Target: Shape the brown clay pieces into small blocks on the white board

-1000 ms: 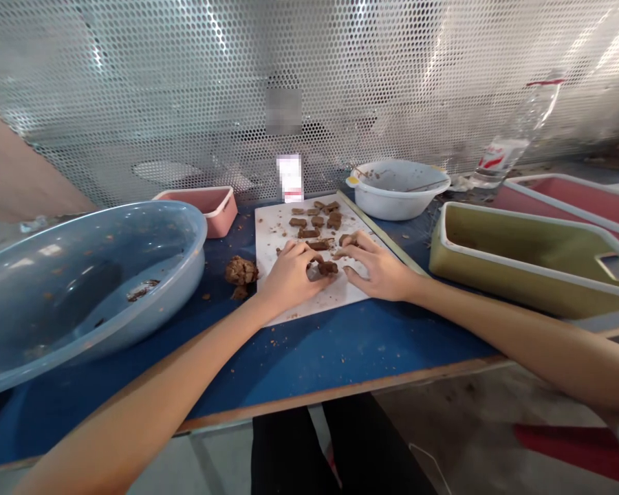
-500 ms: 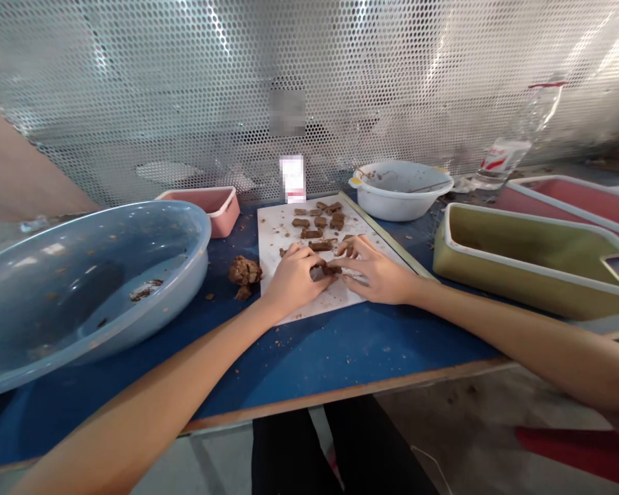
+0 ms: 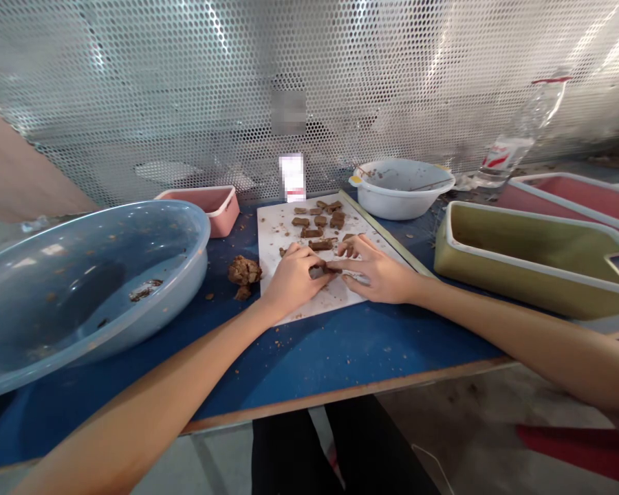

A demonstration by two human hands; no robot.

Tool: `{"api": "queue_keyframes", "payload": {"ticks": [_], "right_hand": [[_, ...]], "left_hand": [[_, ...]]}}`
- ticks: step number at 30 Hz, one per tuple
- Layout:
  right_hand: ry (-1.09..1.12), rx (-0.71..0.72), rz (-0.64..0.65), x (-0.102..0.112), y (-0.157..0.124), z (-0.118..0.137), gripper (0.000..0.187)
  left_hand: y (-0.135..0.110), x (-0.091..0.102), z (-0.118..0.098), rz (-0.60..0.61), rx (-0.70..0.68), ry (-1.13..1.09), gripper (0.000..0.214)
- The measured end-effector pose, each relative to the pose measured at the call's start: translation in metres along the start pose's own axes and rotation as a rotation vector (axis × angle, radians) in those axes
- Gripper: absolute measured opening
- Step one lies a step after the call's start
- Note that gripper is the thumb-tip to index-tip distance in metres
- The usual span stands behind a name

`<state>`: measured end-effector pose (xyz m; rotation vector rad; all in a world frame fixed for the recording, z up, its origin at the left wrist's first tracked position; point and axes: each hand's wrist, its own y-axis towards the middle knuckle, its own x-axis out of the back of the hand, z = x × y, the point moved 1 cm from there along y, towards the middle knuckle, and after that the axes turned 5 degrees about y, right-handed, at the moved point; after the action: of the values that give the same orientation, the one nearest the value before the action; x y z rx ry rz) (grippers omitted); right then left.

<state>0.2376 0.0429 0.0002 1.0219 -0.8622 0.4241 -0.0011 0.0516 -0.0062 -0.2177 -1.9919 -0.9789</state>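
Both hands meet over a white board (image 3: pixel 283 237) on the blue table. My left hand (image 3: pixel 295 276) is closed, thumb and fingers pinching a small piece of brown clay (image 3: pixel 332 269). My right hand (image 3: pixel 374 269) touches the same piece from the right with its fingertips, its fingers bent and partly spread. Most of the piece is hidden by the fingers. Beyond the hands lie several shaped clay pieces (image 3: pixel 312 234), short and blocky, with crumbs around them. Left of the board sits a rough lump of clay (image 3: pixel 244 270).
A large blue basin (image 3: pixel 186 302) stands at the left, with a pink container (image 3: pixel 224 220) behind it. At the right are a white basin (image 3: pixel 397 203), an olive container (image 3: pixel 495 278), a pink container (image 3: pixel 516 196) and a clear bottle (image 3: pixel 516 148). A perforated metal sheet (image 3: pixel 186 89) rises behind.
Both hands stay in almost the same place on the clay piece. Only the fingertips shift slightly, and less of the piece shows between them now.
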Motion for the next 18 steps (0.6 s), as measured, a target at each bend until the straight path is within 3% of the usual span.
{"api": "queue_keyframes", "payload": {"ticks": [18], "right_hand": [[-0.114,0.037,-0.01,0.0005,-0.0015,-0.0011,0.029]], "left_hand": [[0.001,0.0026,-0.0037,-0.005,0.014,-0.01,0.013]]}}
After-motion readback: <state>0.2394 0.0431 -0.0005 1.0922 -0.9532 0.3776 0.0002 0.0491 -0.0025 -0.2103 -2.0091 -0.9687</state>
